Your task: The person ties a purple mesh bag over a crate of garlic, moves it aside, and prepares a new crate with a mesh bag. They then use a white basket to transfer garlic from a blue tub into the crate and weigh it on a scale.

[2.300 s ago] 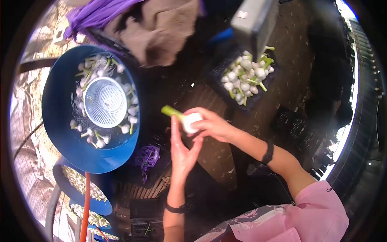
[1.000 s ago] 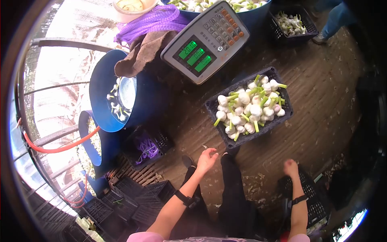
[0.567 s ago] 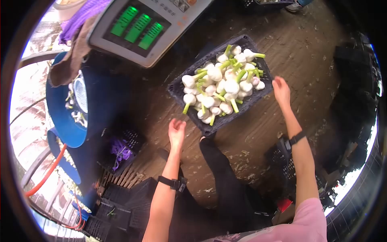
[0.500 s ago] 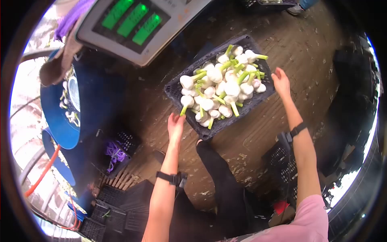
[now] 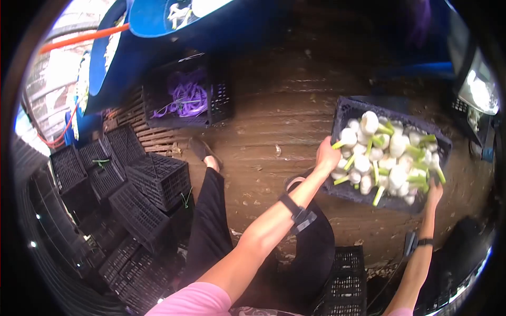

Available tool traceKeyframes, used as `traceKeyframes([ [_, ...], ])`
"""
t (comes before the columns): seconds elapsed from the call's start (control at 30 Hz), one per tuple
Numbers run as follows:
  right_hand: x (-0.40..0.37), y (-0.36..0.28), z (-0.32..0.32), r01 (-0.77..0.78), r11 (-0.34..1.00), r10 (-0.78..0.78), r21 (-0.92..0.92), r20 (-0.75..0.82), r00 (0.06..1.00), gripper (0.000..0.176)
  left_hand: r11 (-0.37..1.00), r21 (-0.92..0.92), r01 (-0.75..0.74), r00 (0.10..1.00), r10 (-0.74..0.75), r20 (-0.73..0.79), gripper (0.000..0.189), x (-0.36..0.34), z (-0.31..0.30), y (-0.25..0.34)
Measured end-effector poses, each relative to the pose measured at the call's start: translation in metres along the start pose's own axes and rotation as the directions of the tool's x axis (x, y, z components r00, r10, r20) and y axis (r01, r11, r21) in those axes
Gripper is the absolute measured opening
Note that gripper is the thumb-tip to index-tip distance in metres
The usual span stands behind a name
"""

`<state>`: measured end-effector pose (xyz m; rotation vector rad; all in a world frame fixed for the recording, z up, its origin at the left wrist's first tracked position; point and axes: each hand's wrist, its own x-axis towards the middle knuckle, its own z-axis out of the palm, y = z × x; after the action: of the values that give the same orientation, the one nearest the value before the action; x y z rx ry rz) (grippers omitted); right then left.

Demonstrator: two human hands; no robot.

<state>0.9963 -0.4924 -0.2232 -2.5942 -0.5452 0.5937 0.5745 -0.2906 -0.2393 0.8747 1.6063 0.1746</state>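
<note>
A dark plastic crate full of white garlic bulbs with short cut green stems is at the right of the view, tilted. My left hand is closed on its left side, the fingers partly hidden by the wall. At the lower right side of the same crate, my right hand grips the edge, its fingertips partly hidden near the bulbs. The garlic looks slightly blurred by motion.
Purple straps lie in a black crate on the wooden floor. Several black crates are piled at the left, others near my legs. Blue tubs with an orange hose stand upper left.
Both hands, previously beside the garlic crate, now hold it. My view has turned left, and the crate appears further right and lower. The scale with green digits has left its former place.
</note>
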Motion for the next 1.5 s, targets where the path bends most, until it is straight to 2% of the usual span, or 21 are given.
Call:
traceKeyframes([
  [0.03, -0.003, -0.021, -0.01, 0.085, 0.996, -0.085, 0.014, 0.009, 0.996, 0.038, 0.997, -0.071, 0.01, 0.999, -0.013, -0.032, 0.028, 0.0, -0.002, 0.0],
  [0.07, -0.014, -0.049, -0.015, 0.079, 0.997, -0.079, -0.001, 0.025, 0.997, 0.038, 0.991, -0.134, 0.019, 0.998, -0.026, -0.05, 0.028, -0.003, -0.012, -0.007],
  [0.13, -0.05, -0.115, -0.026, 0.03, 0.998, -0.028, -0.05, 0.049, 0.998, 0.041, 0.974, -0.221, 0.052, 0.998, -0.057, -0.013, 0.029, -0.023, -0.061, 0.004],
  [0.2, -0.1, -0.162, -0.011, 0.098, 0.994, -0.1, 0.054, 0.042, 0.994, 0.042, 0.97, -0.243, 0.017, 0.998, -0.03, -0.049, 0.023, -0.038, -0.12, -0.018],
  [0.23, -0.146, -0.176, 0.002, 0.08, 0.987, -0.089, 0.137, 0.063, 0.994, 0.039, 0.97, -0.242, 0.012, 0.999, -0.023, -0.044, 0.02, -0.053, -0.154, -0.037],
  [0.27, -0.17, -0.175, 0.003, 0.019, 0.99, -0.039, 0.142, 0.141, 0.989, 0.048, 0.964, -0.265, -0.009, 0.998, -0.007, -0.057, 0.019, -0.07, -0.182, -0.042],
  [0.3, -0.194, -0.186, 0.016, -0.027, 0.983, 0.002, 0.18, 0.141, 0.99, 0.05, 0.965, -0.261, -0.024, 0.996, 0.0, -0.092, 0.019, -0.077, -0.218, -0.041],
  [0.33, -0.217, -0.205, 0.033, -0.071, 0.974, 0.04, 0.216, 0.145, 0.989, 0.052, 0.975, -0.22, -0.031, 0.994, 0.008, -0.106, 0.018, -0.08, -0.253, -0.04],
  [0.37, -0.241, -0.229, 0.051, -0.09, 0.957, 0.05, 0.275, 0.151, 0.987, 0.045, 0.974, -0.223, -0.03, 0.985, -0.009, -0.174, 0.02, -0.077, -0.286, -0.047],
  [0.47, -0.294, -0.286, 0.111, -0.136, 0.906, 0.036, 0.4, 0.248, 0.968, 0.033, 0.99, -0.069, -0.12, 0.966, 0.1, -0.238, 0.031, -0.064, -0.392, -0.047],
  [0.5, -0.306, -0.308, 0.126, -0.173, 0.891, 0.049, 0.42, 0.29, 0.956, 0.031, 0.985, -0.131, -0.11, 0.95, 0.066, -0.305, 0.03, -0.07, -0.418, -0.019],
  [0.53, -0.321, -0.327, 0.147, -0.219, 0.874, 0.067, 0.434, 0.339, 0.938, 0.03, 0.992, -0.085, -0.096, 0.949, 0.066, -0.309, 0.023, -0.068, -0.451, -0.006],
  [0.7, -0.362, -0.398, 0.252, -0.267, 0.818, 0.013, 0.51, 0.448, 0.894, 0.026, 0.992, 0.089, -0.095, 0.914, 0.122, -0.388, 0.026, -0.017, -0.575, 0.007],
  [0.87, -0.385, -0.414, 0.309, -0.198, 0.84, -0.043, 0.506, 0.426, 0.904, 0.026, 0.989, 0.118, -0.09, 0.929, 0.126, -0.349, 0.038, 0.028, -0.633, -0.006],
  [0.93, -0.393, -0.423, 0.307, -0.165, 0.863, -0.023, 0.477, 0.364, 0.931, 0.024, 0.975, 0.104, -0.196, 0.933, 0.218, -0.287, 0.039, 0.033, -0.639, -0.007],
  [1.0, -0.386, -0.415, 0.31, -0.175, 0.911, 0.05, 0.374, 0.32, 0.946, 0.022, 0.969, 0.115, -0.22, 0.942, 0.242, -0.233, 0.04, 0.037, -0.636, -0.002],
  [1.07, -0.38, -0.407, 0.316, -0.186, 0.911, 0.064, 0.368, 0.319, 0.946, 0.022, 0.967, 0.098, -0.234, 0.934, 0.251, -0.255, 0.038, 0.041, -0.636, -0.003],
  [1.13, -0.383, -0.417, 0.314, -0.169, 0.935, 0.067, 0.311, 0.314, 0.947, 0.022, 0.949, 0.092, -0.301, 0.903, 0.315, -0.292, 0.032, 0.036, -0.634, -0.001],
  [1.3, -0.393, -0.431, 0.316, -0.175, 0.927, 0.09, 0.332, 0.256, 0.962, 0.022, 0.874, 0.145, -0.464, 0.776, 0.48, -0.409, 0.025, 0.037, -0.624, -0.005],
  [1.43, -0.394, -0.434, 0.317, -0.09, 0.948, 0.023, 0.305, 0.218, 0.976, 0.017, 0.902, 0.181, -0.393, 0.806, 0.433, -0.404, 0.027, 0.033, -0.625, -0.005],
  [1.5, -0.39, -0.424, 0.319, -0.041, 0.961, -0.018, 0.274, 0.212, 0.977, 0.024, 0.914, 0.21, -0.346, 0.82, 0.404, -0.406, 0.032, 0.033, -0.627, -0.011],
])
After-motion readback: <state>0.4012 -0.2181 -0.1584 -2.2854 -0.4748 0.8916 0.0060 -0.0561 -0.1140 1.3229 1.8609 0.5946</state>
